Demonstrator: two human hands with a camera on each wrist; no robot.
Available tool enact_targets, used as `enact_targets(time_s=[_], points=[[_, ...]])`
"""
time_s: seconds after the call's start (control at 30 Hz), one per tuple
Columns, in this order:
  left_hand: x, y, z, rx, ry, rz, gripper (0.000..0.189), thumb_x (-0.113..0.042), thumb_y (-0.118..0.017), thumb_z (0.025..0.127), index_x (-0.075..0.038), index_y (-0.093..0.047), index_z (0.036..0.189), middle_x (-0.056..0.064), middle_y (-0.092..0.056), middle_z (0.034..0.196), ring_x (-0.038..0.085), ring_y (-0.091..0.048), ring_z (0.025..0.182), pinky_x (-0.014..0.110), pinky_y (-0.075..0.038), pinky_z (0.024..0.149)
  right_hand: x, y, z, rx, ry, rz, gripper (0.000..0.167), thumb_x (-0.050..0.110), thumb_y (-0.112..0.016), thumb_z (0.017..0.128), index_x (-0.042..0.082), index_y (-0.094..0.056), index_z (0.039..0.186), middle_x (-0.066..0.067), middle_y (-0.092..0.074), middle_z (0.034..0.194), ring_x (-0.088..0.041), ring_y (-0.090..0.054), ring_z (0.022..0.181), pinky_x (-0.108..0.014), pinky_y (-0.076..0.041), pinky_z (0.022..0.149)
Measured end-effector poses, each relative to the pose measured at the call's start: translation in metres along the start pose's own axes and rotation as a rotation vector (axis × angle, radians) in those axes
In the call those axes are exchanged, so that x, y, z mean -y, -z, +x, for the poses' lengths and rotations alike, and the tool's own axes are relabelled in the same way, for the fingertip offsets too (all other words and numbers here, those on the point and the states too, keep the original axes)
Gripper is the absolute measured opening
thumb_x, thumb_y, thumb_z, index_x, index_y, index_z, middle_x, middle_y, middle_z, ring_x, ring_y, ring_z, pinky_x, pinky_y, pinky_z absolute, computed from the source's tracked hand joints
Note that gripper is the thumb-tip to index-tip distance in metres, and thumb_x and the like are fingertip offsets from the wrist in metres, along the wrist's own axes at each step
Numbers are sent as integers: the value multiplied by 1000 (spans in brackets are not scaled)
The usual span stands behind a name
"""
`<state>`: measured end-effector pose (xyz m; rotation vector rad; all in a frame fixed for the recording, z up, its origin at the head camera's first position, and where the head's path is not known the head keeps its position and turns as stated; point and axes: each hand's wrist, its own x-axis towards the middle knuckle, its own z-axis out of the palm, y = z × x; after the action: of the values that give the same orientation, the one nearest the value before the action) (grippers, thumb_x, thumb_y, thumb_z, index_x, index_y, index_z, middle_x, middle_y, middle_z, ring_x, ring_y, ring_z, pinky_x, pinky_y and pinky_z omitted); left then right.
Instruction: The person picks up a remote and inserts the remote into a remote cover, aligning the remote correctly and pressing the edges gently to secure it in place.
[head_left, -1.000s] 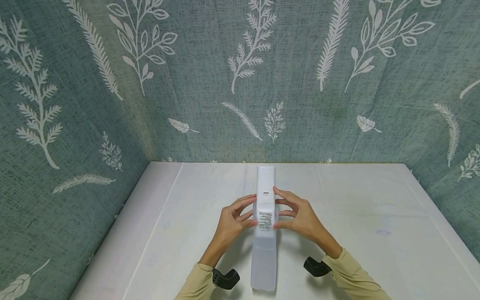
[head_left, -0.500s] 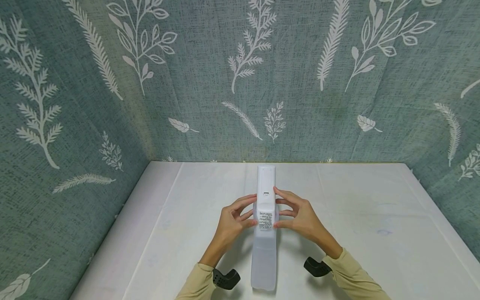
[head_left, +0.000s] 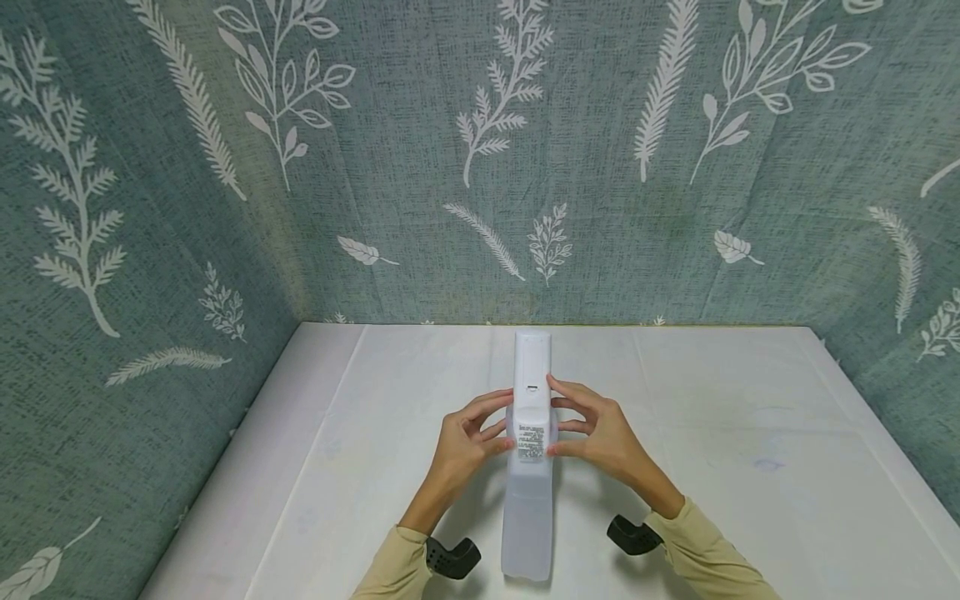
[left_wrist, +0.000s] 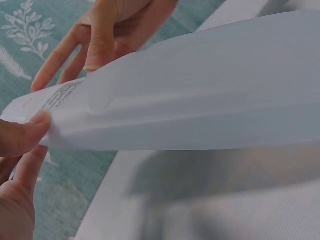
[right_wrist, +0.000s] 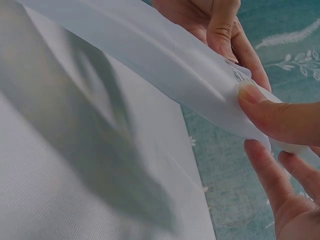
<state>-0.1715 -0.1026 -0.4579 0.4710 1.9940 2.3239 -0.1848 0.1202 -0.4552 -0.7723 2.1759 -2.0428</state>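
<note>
- Left hand (head_left: 467, 435) and right hand (head_left: 600, 429): each grip clamped, thumb and fingers, on one long side of the white device (head_left: 532, 408).
- On the device: printed label (head_left: 531, 442) between the thumbs, small dark slot (head_left: 532, 387) beyond it.
- Device's near end: smooth, frosted section (head_left: 528, 529).
- Below the device: white surface (head_left: 720, 400); the device seems raised, though the gap is hard to judge.
- Behind the device: leaf-patterned cloth (head_left: 420, 208).

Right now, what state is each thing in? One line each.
White device: gripped from both sides, label facing the head camera.
Frosted plastic section: at the device's near end.
Left hand: gripping the left side.
Right hand: gripping the right side.
White tabletop: faintly marked.
Leaf-patterned cloth: hanging.
</note>
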Motion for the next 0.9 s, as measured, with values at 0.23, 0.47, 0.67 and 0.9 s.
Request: enact_targets(time_s=[0.23,0.47,0.67,0.9], points=[[0,-1,0,-6,4,-11,51,21,-68,73,5,-60,120,14,-49,134,26,-44,129,33,-47,97,-2,0,-1,-2,18,-2,87,-5,-83,65,5,-43,142,-17,-44,138,-37,-49,118,-35,-54,85],[2,-1,1,6,-16,-29,51,19,-69,73,5,-60,121,14,-50,134,25,-45,128,34,-46,98,-2,1,-1,-11,41,14,85,-6,-82,66,4,-43,141,-19,-46,136,-34,-51,117,-36,-54,84],[3,0,2,51,-32,18,51,10,-70,78,0,-58,126,10,-52,135,25,-46,126,38,-49,95,-3,4,-2,-25,51,46,85,-6,-81,67,3,-42,142,-19,-45,138,-25,-52,118,-37,-54,85],[2,-2,3,53,56,30,56,11,-68,79,-8,-57,131,4,-51,137,27,-51,120,34,-55,84,-2,5,-4,-33,35,5,84,-5,-81,68,6,-42,142,-14,-43,142,-27,-51,118,-37,-55,83]])
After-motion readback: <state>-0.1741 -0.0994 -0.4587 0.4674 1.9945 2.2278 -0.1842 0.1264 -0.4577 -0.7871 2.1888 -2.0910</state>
